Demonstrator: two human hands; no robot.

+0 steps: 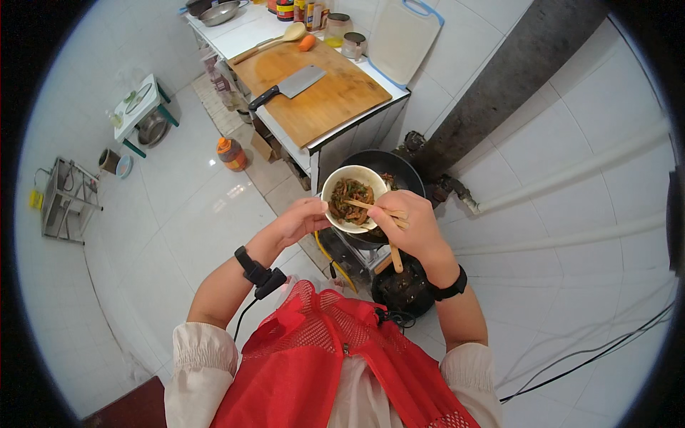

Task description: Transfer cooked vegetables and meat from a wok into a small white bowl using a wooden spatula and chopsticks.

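My left hand (303,220) grips the left rim of a white bowl (370,175), which is tilted towards me. Inside it lies a cooked dish (348,195) of brown strips with green pieces, perhaps meat and peppers. My right hand (409,220) holds wooden chopsticks (359,204), their tips in the food. Under the bowl sits a black wok (412,172) with more of the same food showing past the bowl's right side. A wooden handle (396,259) sticks out below my right hand; what it belongs to is hidden.
A cleaver (297,84) lies on a wooden cutting board (342,101), with a carrot (307,43) and a ladle (291,33) behind. A grey pillar (497,96) slants at right. A dark pot (404,291) and yellow hose (326,254) are below. An orange-capped jug (232,154) stands on the floor.
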